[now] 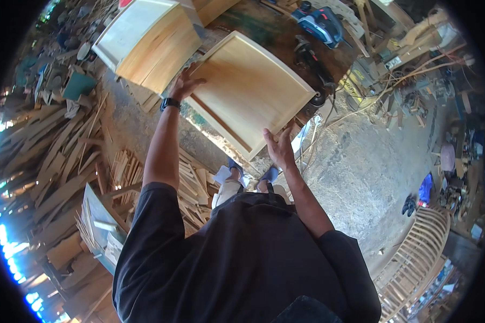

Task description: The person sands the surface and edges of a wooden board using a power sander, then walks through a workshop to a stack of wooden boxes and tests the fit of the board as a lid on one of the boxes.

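Note:
A pale framed wooden panel (246, 89) with a raised rim, shaped like a shallow tray, lies tilted over the workbench in front of me. My left hand (185, 85) grips its left edge, thumb toward the inside and the other fingers partly hidden. At the near right edge, my right hand (280, 149) holds the rim with the thumb near the corner and the fingers along the outer side. Just beyond my left hand stands a wooden drawer-like box (159, 54) with a white-edged top.
A blue power planer (320, 26) and a dark power tool (311, 59) lie on the workbench (253, 21). Cables (382, 97) run along the right. Scrap wood (54, 145) is piled at the left. A slatted wooden piece (417, 250) stands at the lower right.

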A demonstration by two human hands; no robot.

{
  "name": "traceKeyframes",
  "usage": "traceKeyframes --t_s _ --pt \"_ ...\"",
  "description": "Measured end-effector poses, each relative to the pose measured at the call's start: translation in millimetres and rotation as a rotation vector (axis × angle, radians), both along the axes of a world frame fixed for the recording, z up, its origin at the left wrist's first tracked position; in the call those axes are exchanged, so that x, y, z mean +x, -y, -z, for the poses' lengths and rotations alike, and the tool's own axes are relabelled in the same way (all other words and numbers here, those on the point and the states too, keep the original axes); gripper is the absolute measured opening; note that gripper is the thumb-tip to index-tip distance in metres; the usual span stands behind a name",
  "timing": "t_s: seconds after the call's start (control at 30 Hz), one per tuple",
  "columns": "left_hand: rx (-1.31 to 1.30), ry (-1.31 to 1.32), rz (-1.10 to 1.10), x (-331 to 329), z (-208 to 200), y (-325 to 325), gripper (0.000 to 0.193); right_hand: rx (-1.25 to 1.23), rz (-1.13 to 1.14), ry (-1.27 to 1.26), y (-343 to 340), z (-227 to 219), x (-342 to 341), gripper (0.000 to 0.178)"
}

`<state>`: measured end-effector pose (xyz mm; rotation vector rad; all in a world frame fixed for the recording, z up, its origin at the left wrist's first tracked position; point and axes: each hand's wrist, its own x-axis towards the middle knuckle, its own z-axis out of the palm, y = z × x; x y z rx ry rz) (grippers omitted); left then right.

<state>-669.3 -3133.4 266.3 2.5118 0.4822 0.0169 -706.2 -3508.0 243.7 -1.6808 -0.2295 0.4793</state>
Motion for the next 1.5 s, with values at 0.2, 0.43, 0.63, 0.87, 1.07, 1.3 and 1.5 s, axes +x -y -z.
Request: traceKeyframes --t_s 0.2,0.43,0.63,0.87,1.07,1.3,1.5 --pt "-0.009 -0.043 -0.120 -6.6 5.1 -8.8 0.086 0.031 0.420 -0.012 -9.3 -1.5 2.7 0.093" --pt "-0.751 0.285 0.156 0.8 46.4 -26.0 0.086 -0.103 0.551 0.092 -47.2 29.2 9.9 0.094" --pt "-0.342 0.661 -0.082 -100.3 12.5 -7.3 0.057 -0.436 0.660 0.175 -21.8 38.6 19.2 0.091" --pt "-0.388 -0.368 -0.130 -389.9 192.0 -105.8 0.039 -1.046 0.626 0.906 -107.3 -40.0 12.5 0.055" --pt "-0.396 -0.323 -0.780 -534.4 214.7 -214.9 0.034 -0.140 -0.572 0.761 -333.6 -46.5 -48.1 0.020" --pt "-0.893 0.221 -1.258 -466.4 186.3 -326.9 0.033 -0.248 -1.028 0.231 -546.7 25.2 -91.6 0.027" --pt "-0.536 -0.411 -0.746 -475.3 227.8 -415.9 0.028 -0.352 -0.914 0.241 -737.8 37.3 -52.4 0.031"
